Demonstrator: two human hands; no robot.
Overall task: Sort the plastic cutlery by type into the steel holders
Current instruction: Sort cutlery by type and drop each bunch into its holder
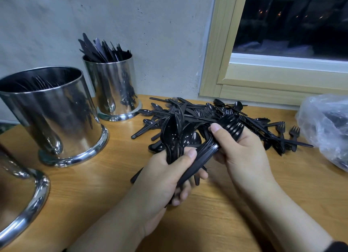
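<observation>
left hand (165, 176) grips a bundle of black spoons (175, 136); right hand (243, 150) grips stacked forks (232, 128). loose cutlery pile (216, 116) on wooden table (105, 185) beyond. fork holder (54, 112) left, knife holder (113, 86) farther back.

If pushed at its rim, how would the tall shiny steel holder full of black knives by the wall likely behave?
The tall steel holder of black plastic knives probably resists tipping: its flared base ring looks wider than its body. On the smooth wooden tabletop it would likely slide instead. The polished wall looks slippery to grip.
</observation>
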